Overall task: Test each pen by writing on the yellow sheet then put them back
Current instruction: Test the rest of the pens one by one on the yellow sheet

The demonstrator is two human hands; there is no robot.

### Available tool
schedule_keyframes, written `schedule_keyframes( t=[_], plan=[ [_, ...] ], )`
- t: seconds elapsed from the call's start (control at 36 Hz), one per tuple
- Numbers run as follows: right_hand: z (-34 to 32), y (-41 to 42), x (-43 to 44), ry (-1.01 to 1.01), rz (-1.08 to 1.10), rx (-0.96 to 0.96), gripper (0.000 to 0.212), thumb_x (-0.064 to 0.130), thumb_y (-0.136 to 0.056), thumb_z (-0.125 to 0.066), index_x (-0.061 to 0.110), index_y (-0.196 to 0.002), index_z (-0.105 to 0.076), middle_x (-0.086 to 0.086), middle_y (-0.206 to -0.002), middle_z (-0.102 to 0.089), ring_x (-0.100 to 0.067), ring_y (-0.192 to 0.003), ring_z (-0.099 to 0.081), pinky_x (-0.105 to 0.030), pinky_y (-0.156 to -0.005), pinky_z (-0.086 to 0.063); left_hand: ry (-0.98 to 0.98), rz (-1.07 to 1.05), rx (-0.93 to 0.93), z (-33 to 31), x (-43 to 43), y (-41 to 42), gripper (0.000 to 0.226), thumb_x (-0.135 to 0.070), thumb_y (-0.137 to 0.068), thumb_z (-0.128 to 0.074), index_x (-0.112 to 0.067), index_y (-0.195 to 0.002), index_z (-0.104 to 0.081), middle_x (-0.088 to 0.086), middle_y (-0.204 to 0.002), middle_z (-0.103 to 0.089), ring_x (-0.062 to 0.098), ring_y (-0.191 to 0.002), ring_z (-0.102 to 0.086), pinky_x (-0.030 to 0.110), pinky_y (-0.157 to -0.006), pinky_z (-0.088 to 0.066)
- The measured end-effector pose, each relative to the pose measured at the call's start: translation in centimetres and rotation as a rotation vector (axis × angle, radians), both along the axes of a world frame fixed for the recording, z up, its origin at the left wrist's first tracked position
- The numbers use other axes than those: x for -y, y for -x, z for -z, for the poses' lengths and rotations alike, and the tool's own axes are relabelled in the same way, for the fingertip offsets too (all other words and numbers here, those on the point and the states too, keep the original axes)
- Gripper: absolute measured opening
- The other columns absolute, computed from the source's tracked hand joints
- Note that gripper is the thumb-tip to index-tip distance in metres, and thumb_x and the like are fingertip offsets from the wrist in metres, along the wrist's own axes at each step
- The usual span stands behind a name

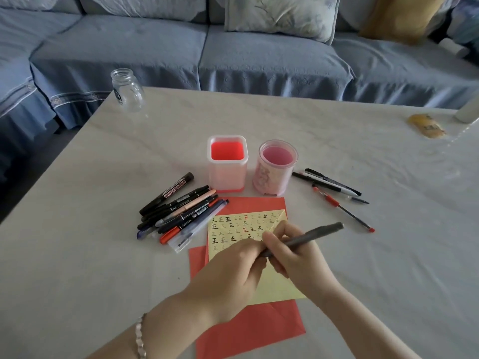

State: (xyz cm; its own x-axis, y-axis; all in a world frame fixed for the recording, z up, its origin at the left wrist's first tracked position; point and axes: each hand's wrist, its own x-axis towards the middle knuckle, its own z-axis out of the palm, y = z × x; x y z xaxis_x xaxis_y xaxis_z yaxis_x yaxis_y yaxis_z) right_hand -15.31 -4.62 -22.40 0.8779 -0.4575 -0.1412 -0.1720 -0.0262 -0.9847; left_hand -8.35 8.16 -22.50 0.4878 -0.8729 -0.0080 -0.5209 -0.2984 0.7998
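A yellow sheet (242, 226) with rows of written marks lies on red paper (248, 325) near the table's front. My right hand (295, 260) grips a dark grey pen (311, 235) above the sheet, its far end pointing up and right. My left hand (230, 275) pinches the pen's near tip end, fingers curled round it; whether that is a cap is hidden. A pile of several pens and markers (178, 211) lies left of the sheet. Several more pens (334, 189) lie to the right. Two pink pen holders stand behind: a square one (227, 164) and a round one (277, 168).
A clear glass jar (127, 89) stands at the table's far left corner. A yellow packet (427, 125) and a white object (467, 112) lie at the far right. A blue sofa (233, 53) with cushions runs behind the table.
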Motion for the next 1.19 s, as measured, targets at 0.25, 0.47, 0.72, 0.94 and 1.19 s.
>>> schedule_keyframes(
  t=[0.25,0.47,0.72,0.94,1.19],
  plan=[
    [-0.2,-0.4,-0.9,-0.067,-0.004,0.044,0.040,-0.003,-0.090,-0.048,0.009,-0.056,-0.031,0.001,-0.036,-0.034,-0.009,-0.029,-0.028,-0.015,-0.034,-0.023,0.048,0.079,0.119,0.6,-0.6,-0.1,0.024,-0.028,-0.099,-0.033,-0.015,-0.109,-0.050,-0.017,-0.064,-0.045,-0.002,-0.057,-0.048,0.013,-0.050,-0.030],
    [0.8,0.3,-1.2,-0.057,-0.104,0.122,0.026,0.013,-0.079,-0.050,0.012,-0.058,-0.035,0.003,-0.032,-0.038,-0.010,-0.027,-0.029,-0.016,-0.035,-0.026,0.019,0.112,0.136,1.8,-1.8,-0.5,0.041,-0.052,-0.093,-0.024,-0.031,-0.119,-0.048,-0.020,-0.055,-0.048,0.000,-0.049,-0.045,0.014,-0.047,-0.027],
    [3.6,1.9,0.5,0.373,0.040,0.019,0.018,0.028,-0.088,-0.056,0.016,-0.087,-0.070,0.000,-0.083,-0.073,-0.002,-0.079,-0.065,-0.027,-0.082,-0.053,0.033,-0.316,0.140,2.9,-4.0,-2.2,0.027,-0.008,-0.096,-0.038,-0.012,-0.123,-0.041,-0.019,-0.080,-0.046,-0.013,-0.074,-0.050,0.004,-0.061,-0.038],
    [9.9,2.8,0.2,1.043,-0.276,-0.169,0.061,0.076,-0.081,-0.030,0.026,-0.115,-0.043,-0.003,-0.142,-0.045,-0.015,-0.135,-0.029,-0.034,-0.113,-0.015,-0.055,-0.310,0.449,7.6,-4.9,-2.1,0.042,0.009,-0.077,-0.055,-0.012,-0.113,-0.047,0.000,-0.097,-0.061,0.012,-0.090,-0.055,0.026,-0.080,-0.046],
    [10.2,4.8,3.2,1.017,-0.184,-0.132,0.060,0.077,-0.077,-0.035,0.029,-0.113,-0.040,0.004,-0.143,-0.039,0.002,-0.133,-0.018,-0.031,-0.111,-0.014,-0.206,-0.286,0.668,8.9,-3.6,-2.6,0.063,0.023,-0.044,-0.075,-0.003,-0.101,-0.067,0.013,-0.107,-0.067,0.029,-0.102,-0.064,0.038,-0.089,-0.044]
  ],
)
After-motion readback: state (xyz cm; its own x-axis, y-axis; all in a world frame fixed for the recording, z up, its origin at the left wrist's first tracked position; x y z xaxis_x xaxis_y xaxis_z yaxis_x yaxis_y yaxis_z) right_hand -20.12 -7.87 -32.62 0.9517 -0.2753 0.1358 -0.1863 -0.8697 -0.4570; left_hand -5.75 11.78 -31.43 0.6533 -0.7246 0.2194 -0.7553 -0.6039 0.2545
